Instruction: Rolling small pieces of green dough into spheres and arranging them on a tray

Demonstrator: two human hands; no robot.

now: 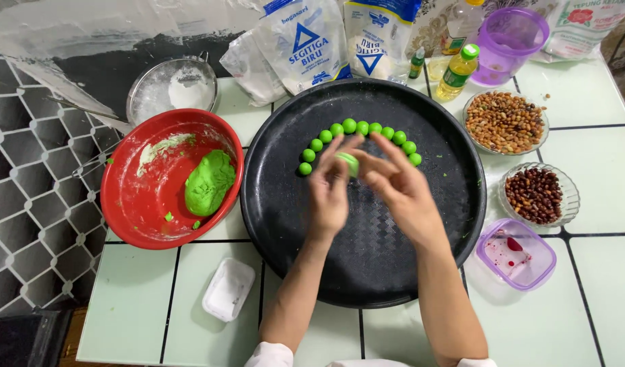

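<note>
Both hands, left hand [328,192] and right hand [398,187], pinch one green dough ball [349,163] between fingertips above the black tray [285,224].

The near half of the round black tray [367,272] lies bare, so a hand can pass freely there; an arc of green balls [356,129] blocks its far part. Along the bench's far edge, flour bags [326,41], oil bottles [458,68] and a purple jug [506,37] stand packed together. The left side is taken by the red bowl [132,204] and the sieve [173,88], the right by two nut dishes [506,122] and a purple box [516,255]. The near corners of the bench [598,306] stay open, save a small white tub [229,289] near the left.
</note>
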